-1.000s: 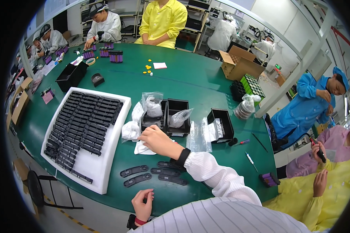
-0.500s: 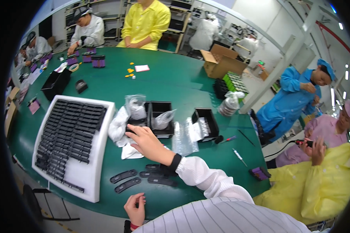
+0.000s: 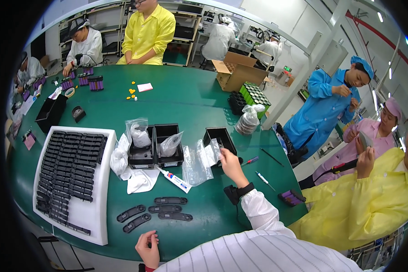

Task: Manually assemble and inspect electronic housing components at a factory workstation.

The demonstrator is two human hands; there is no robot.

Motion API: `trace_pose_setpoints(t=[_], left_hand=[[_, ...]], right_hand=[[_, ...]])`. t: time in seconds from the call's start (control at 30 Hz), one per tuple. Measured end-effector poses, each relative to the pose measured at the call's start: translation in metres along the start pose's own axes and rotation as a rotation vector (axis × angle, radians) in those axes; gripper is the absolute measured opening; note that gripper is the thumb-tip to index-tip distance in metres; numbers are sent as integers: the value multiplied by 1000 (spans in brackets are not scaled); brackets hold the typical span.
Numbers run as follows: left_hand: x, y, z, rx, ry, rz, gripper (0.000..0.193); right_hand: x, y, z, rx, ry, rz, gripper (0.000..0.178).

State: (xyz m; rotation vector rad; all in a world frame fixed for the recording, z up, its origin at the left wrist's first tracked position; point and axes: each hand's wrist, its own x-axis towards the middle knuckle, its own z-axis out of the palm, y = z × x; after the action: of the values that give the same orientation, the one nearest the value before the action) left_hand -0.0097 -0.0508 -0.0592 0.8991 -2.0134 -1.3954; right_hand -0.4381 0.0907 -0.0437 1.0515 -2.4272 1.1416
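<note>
My right hand [image 3: 232, 167] reaches over the near edge of the right-hand black bin [image 3: 222, 134]. Its fingers are closed together beside a clear plastic bag [image 3: 198, 164]; what they grip, if anything, is hidden. At the table's near edge rests my left hand [image 3: 148, 248], its fingers loosely curled with nothing visible in them. Just beyond it lie several curved black plastic parts [image 3: 170, 209]. A white glue tube [image 3: 175, 181] with a blue and red label lies between these parts and the bins.
A white foam tray [image 3: 102, 199] with rows of black parts stands left. Two joined black bins [image 3: 156, 147] hold bagged items. A screwdriver [image 3: 250, 161], a syringe-like tool [image 3: 264, 180] and a purple block [image 3: 292, 197] lie right. A person in yellow [image 3: 349, 204] works close by.
My right hand has moved right, from above the joined bins to the right-hand bin, uncovering the glue tube. The left hand stays at the near edge. The whole view has shifted.
</note>
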Motion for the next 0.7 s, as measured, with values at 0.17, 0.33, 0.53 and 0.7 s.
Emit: trace_pose_setpoints(t=[0.17,0.33,0.53,0.7], left_hand=[[7,-13,-12,1034,55,876,15],[-4,0,-2,49,15,-12,17],[-1,4,-1,67,10,-13,16],[-4,-13,12,-106,113,-90,11]], right_hand=[[-8,-23,20,89,-113,115,19],[-10,-31,34,82,-56,83,20],[-16,-22,32,162,-129,63,25],[-29,-45,20,-37,5,-60,36]])
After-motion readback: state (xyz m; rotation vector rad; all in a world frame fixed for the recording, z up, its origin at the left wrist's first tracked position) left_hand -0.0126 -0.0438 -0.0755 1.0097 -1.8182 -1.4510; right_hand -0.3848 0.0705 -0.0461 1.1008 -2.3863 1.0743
